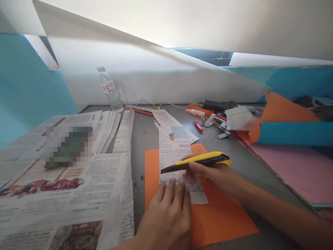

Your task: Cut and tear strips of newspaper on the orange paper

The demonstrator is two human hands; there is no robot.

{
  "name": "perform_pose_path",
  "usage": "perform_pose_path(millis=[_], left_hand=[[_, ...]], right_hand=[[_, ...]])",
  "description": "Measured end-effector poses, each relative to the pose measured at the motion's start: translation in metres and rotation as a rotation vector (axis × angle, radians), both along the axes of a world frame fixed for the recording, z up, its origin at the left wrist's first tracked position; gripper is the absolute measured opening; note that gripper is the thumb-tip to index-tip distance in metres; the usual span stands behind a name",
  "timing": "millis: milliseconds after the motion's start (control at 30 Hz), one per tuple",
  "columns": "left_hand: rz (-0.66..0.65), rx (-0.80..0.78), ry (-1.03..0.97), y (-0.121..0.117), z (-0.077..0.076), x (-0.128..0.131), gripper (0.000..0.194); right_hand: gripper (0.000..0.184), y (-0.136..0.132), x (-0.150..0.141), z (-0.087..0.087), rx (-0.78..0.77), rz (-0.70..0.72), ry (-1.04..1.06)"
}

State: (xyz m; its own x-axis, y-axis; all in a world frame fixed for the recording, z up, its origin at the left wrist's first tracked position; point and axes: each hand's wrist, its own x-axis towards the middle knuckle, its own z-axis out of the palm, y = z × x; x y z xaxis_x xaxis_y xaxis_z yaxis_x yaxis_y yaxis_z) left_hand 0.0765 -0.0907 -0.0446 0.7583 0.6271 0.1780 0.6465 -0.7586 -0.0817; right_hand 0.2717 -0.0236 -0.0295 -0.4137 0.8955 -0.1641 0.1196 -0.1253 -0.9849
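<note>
The right hand (205, 172) grips a yellow-and-black utility knife (203, 161) between thumb and fingers, its blade end pointing left over a newspaper strip (173, 149), while the left hand (170, 211), grasping nothing, lies palm down with outstretched fingers on the near left part of that strip. The strip rests on an orange paper sheet (221, 222) in the near middle of the grey desk (140, 139), extending past its far edge. Spread newspapers (85, 194) cover the left side, a clear plastic water bottle (110, 90) stands at the far left, and pink paper (286, 166) lies on the right, below a blue paper roll (296, 133)
</note>
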Motion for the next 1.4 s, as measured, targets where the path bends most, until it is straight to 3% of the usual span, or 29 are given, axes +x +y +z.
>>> perform_pose_path(millis=[100,233,333,500,733,1400], left_hand=[[0.015,-0.028,-0.029,0.004,0.001,-0.001,0.082],[-0.005,0.015,-0.064,0.009,-0.001,-0.002,0.082],[-0.026,0.124,-0.093,0.011,-0.008,-0.002,0.076],[0.014,0.272,-0.123,0.010,-0.021,0.000,0.041],[0.028,0.308,-0.122,0.008,-0.023,-0.002,0.039],[0.008,0.185,-0.046,0.008,-0.017,-0.004,0.041]], right_hand=[[0.036,0.002,-0.002,0.000,-0.007,0.002,0.028],[0.032,0.008,-0.006,0.001,0.013,-0.019,0.018],[0.032,0.015,-0.010,0.002,0.015,-0.018,-0.005],[0.031,0.019,-0.011,-0.001,0.018,0.034,-0.086],[0.028,0.015,-0.009,-0.002,0.027,0.091,-0.140],[0.033,0.013,-0.009,0.001,0.058,0.074,-0.167]])
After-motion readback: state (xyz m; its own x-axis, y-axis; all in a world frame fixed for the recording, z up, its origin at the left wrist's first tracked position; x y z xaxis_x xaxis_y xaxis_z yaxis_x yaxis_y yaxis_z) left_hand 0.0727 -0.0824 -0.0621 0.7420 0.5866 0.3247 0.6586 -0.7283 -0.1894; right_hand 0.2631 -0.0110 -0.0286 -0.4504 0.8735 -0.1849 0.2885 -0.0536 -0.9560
